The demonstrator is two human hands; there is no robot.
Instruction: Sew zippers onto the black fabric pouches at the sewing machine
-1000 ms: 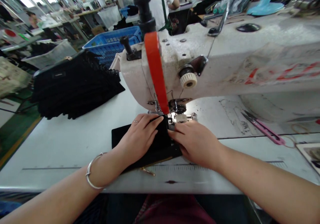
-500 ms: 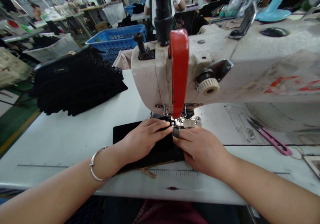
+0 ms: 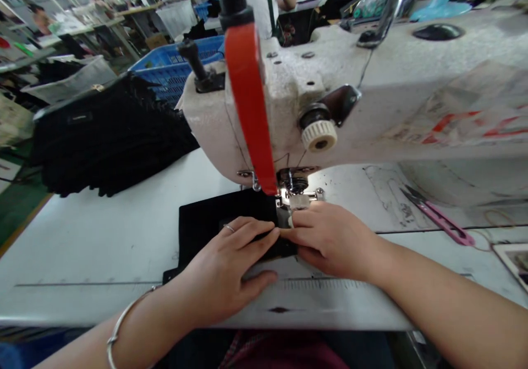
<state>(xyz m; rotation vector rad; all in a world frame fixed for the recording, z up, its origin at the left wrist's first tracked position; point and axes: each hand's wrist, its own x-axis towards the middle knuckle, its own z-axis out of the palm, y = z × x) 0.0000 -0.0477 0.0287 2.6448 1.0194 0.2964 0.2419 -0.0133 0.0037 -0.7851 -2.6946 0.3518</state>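
Before a blue crate (image 3: pixel 165 75), left hand (image 3: pixel 225 270) and right hand (image 3: pixel 330 240) press fingers onto fabric (image 3: pixel 206 220).

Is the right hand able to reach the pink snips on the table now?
Probably yes. The pink snips lie uncovered on the table to the right of the right hand, with only bare surface between; the sewing machine arm passes above, not across the path.
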